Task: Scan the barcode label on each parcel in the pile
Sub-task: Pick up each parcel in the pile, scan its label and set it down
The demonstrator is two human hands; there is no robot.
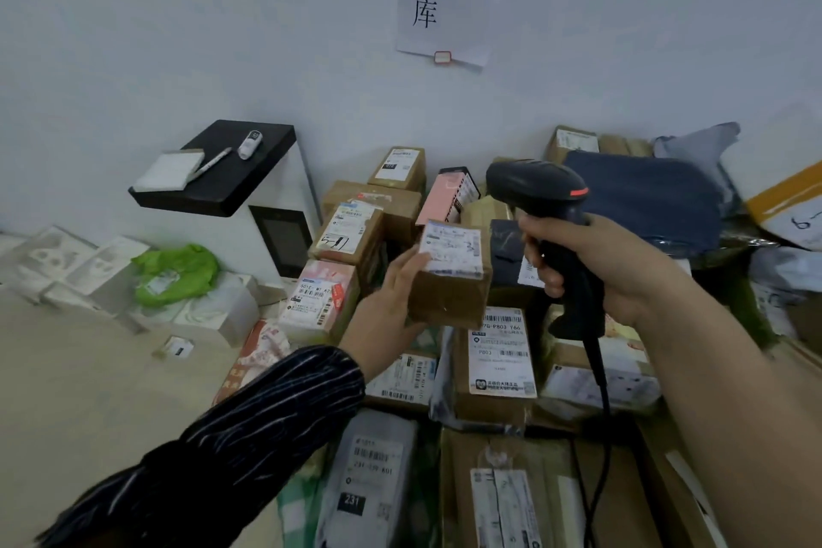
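My left hand (388, 303) held one small box (449, 280) up, my right hand (622, 271) gripped the scanner (536, 187) beside it, and many parcels (500, 354) seemed left to scan.

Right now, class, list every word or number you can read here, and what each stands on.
"码", "出", "库": paper sign on the wall.
"P803": white label on the brown parcel.
"231": black patch on the grey bag.
Sticker on the small box in the left hand: too blurred.
Other parcel labels: too small.
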